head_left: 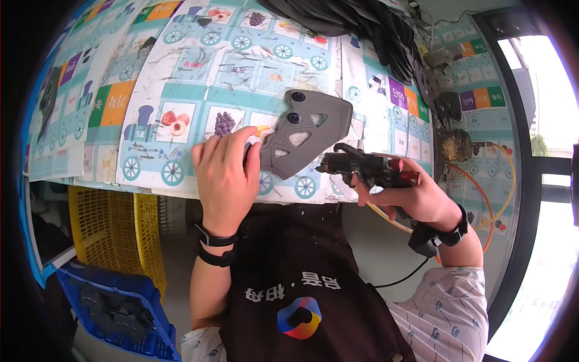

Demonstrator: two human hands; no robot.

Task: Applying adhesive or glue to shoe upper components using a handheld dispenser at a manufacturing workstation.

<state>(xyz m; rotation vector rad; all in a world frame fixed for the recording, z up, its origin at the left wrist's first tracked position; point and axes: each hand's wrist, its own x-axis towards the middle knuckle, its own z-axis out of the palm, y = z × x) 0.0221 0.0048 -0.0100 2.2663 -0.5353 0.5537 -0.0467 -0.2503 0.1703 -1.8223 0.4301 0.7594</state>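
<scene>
A grey moulded part (322,117) with several cut-out holes and two black round pieces lies on the poster-covered table. At its left end my left hand (228,172) is closed, with something dark between thumb and fingers that looks like the part's edge. My right hand (407,193) grips a dirty black spray gun (356,166) with a red section at its rear. The gun's front end points left, close to the part's lower right edge. My fingers partly cover the gun's underside.
Dark grey strips or parts (356,27) are heaped at the table's far side. Orange (487,211) and yellow (512,175) hoses loop at the right, near a crusted fitting (456,146). Below left stand a yellow crate (108,223) and a blue crate (166,323) holding dark pieces.
</scene>
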